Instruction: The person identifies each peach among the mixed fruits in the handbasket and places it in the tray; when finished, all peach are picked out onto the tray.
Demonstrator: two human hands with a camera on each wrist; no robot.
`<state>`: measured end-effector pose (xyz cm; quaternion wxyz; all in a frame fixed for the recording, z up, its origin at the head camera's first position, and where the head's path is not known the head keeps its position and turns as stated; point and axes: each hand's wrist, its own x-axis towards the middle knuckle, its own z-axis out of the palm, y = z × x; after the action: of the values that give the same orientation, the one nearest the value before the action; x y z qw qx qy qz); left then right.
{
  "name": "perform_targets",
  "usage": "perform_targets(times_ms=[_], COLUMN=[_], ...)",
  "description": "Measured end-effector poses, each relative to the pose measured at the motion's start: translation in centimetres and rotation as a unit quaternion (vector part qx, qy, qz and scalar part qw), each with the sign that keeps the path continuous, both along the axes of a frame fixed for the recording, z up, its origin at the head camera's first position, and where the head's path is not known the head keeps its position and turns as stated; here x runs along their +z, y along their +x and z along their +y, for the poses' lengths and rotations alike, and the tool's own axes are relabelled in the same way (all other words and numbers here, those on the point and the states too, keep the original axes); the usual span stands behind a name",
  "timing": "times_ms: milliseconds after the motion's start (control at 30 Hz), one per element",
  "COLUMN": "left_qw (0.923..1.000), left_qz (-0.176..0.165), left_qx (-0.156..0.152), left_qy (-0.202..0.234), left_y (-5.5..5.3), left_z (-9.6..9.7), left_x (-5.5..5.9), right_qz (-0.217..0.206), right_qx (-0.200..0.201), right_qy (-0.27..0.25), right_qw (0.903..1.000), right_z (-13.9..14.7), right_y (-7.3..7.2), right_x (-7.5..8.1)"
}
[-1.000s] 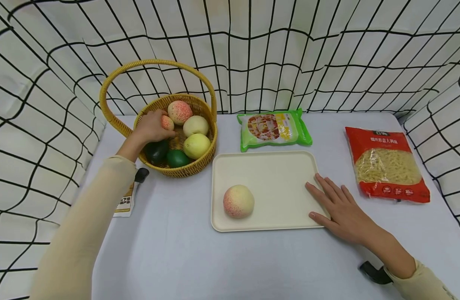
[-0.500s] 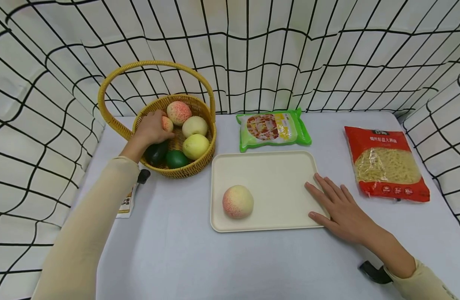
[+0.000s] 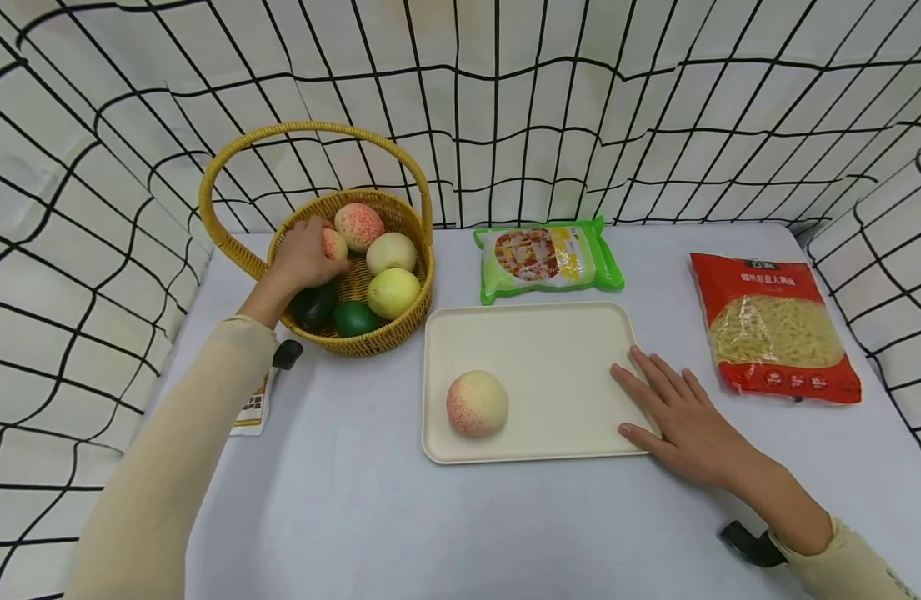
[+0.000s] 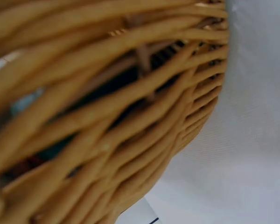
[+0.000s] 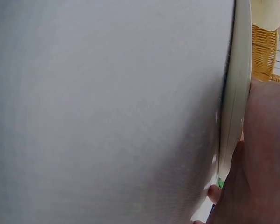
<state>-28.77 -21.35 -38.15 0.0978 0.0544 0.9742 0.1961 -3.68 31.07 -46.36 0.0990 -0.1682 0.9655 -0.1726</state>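
My left hand (image 3: 307, 257) reaches into the yellow wicker basket (image 3: 388, 335) and grips a peach (image 3: 335, 244), which is mostly hidden by the fingers. Around it in the basket lie a pinkish peach (image 3: 359, 226), a pale round fruit (image 3: 392, 252), a yellow lemon (image 3: 393, 292), a green fruit (image 3: 356, 318) and a dark avocado (image 3: 314, 305). The left wrist view is filled by the basket's weave (image 4: 144, 93). Fingers spread, my right hand (image 3: 688, 429) rests over the right rim of the cream tray (image 3: 558, 375). Another peach (image 3: 478, 403) sits on the tray's left part.
A green food packet (image 3: 550, 258) lies behind the tray, and a red bag of pasta (image 3: 778, 329) at the right. A white packet (image 3: 252, 412) is partly under the left sleeve. Black netting (image 3: 498, 125) over white walls encloses the table; the basket's tall handle (image 3: 317, 127) arches over the fruit.
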Motion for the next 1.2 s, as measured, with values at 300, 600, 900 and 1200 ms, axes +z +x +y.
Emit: perform_targets(times_ms=[300, 600, 900, 1200], left_qw=[0.9996, 0.9988, 0.9973, 0.9947], left_qz=[0.022, 0.039, 0.053, 0.071], left_qx=[-0.005, -0.008, -0.008, -0.024], left_qy=[0.017, 0.029, 0.050, 0.070], left_y=[0.5, 1.2, 2.5, 4.4], left_z=[0.2, 0.3, 0.3, 0.7], left_x=[0.8, 1.6, 2.5, 4.0], right_qz=[0.007, 0.014, 0.015, 0.006], right_qx=[0.003, 0.005, 0.005, 0.003], right_qy=[-0.002, -0.005, -0.007, -0.002], right_qw=[1.0000, 0.9999, 0.9998, 1.0000], right_z=[-0.2, -0.2, -0.3, -0.3], right_y=[0.0, 0.1, 0.1, 0.1], right_x=[0.4, 0.4, 0.3, 0.5])
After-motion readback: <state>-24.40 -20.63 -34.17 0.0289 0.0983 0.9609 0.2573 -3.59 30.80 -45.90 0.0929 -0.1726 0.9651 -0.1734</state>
